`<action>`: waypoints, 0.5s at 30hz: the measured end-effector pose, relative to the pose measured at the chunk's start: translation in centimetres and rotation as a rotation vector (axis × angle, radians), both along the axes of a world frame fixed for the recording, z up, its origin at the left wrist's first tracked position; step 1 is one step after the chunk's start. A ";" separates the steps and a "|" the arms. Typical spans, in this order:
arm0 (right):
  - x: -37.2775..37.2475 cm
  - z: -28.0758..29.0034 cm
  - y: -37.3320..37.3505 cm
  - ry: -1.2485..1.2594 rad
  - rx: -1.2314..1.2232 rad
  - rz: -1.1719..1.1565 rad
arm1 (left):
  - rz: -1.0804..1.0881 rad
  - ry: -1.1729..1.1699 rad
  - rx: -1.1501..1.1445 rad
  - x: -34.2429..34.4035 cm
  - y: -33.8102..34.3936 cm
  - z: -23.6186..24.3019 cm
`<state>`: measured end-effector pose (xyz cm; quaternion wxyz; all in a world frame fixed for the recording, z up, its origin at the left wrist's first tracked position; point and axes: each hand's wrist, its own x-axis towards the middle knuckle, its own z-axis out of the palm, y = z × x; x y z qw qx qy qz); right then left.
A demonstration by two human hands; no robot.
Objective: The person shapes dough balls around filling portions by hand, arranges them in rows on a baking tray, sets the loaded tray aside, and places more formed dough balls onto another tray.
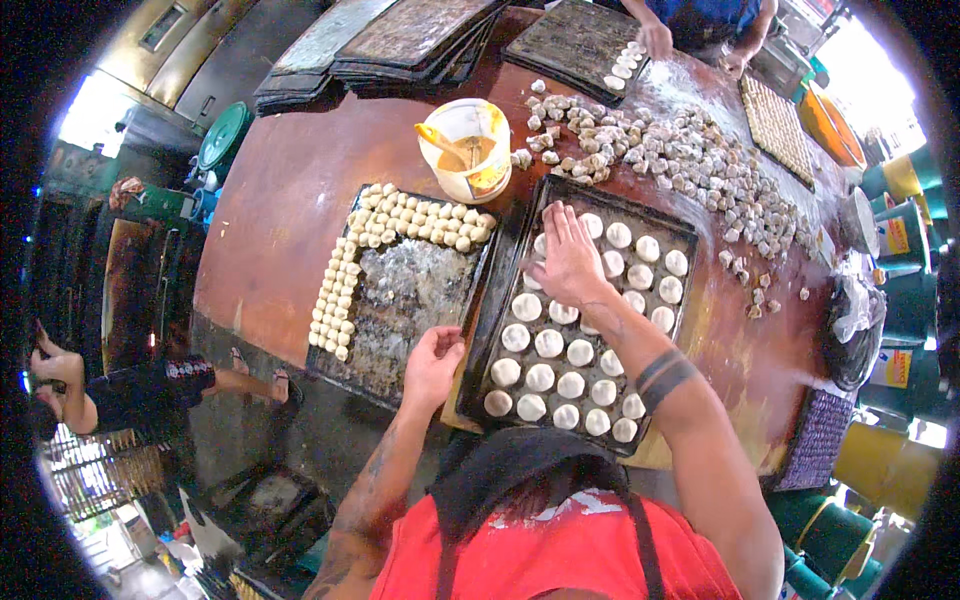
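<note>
My right hand (568,258) lies flat with its fingers stretched over the upper left of a dark baking tray (690,240). Rows of flattened white dough rounds (548,343) fill that tray, and the hand hides some of them. Over the near right edge of a second dark tray (400,290), my left hand (434,362) is curled, fingers bent in against the thumb. Whatever it may hold is hidden. Small round dough balls (430,218) sit packed along this second tray's far and left sides; its bare middle is dusted with flour.
Beyond the trays stands a white bucket (465,135) of orange-yellow mix with an orange-handled tool (440,143). Brownish filling lumps (700,150) spread across the far right. Stacked trays (400,45) lie at the back. Across the table, a co-worker's hand (655,38) is near dough on another tray (560,45).
</note>
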<state>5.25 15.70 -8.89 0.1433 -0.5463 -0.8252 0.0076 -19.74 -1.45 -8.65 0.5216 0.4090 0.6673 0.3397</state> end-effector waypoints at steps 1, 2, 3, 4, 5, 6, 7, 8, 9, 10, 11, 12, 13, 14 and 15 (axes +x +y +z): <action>0.6 0.2 -0.1 -0.123 -0.132 0.020 | -0.012 -0.009 0.010 0.0 -0.5 -0.2; 1.0 0.6 1.6 -0.281 -0.244 0.016 | -0.020 -0.009 0.009 -0.1 -1.0 -0.8; 2.0 2.2 2.8 -0.199 -0.238 -0.014 | -0.080 0.023 -0.022 -0.3 -1.6 -1.4; 3.8 3.6 2.2 -0.061 -0.119 -0.072 | -0.147 0.049 -0.056 -0.5 -2.2 -1.8; 4.9 5.4 1.6 0.091 0.007 -0.101 | -0.215 0.214 -0.060 -1.2 -3.5 -1.3; 6.8 6.5 -0.7 0.296 0.249 -0.161 | -0.218 0.214 -0.055 -1.0 -4.1 -1.0; 8.9 6.5 -3.0 0.413 0.136 -0.179 | -0.331 0.326 -0.116 -1.0 -5.0 -0.5; 11.3 6.3 -5.8 0.530 0.022 -0.200 | -0.447 0.438 -0.179 -1.0 -6.0 0.3; 13.9 5.2 -9.3 0.550 -0.108 -0.326 | -0.465 0.446 -0.097 -0.2 -7.0 1.4; 15.6 3.8 -12.9 0.576 -0.236 -0.442 | -0.464 0.451 -0.095 0.3 -7.9 1.9; 16.4 3.0 -16.8 0.469 -0.287 -0.562 | -0.425 0.419 -0.079 0.7 -8.6 2.0; 18.2 0.1 -21.3 0.482 -0.158 -0.558 | -0.394 0.382 -0.057 1.4 -8.8 2.1; 20.3 -2.8 -25.2 0.538 -0.317 -0.603 | -0.414 0.399 -0.088 2.4 -8.5 2.7; 21.4 -4.5 -28.1 0.599 -0.480 -0.635 | -0.414 0.402 -0.078 2.4 -8.6 1.5; 20.1 -4.6 -30.4 0.712 -0.537 -0.729 | -0.351 0.340 -0.148 1.7 -9.1 -0.5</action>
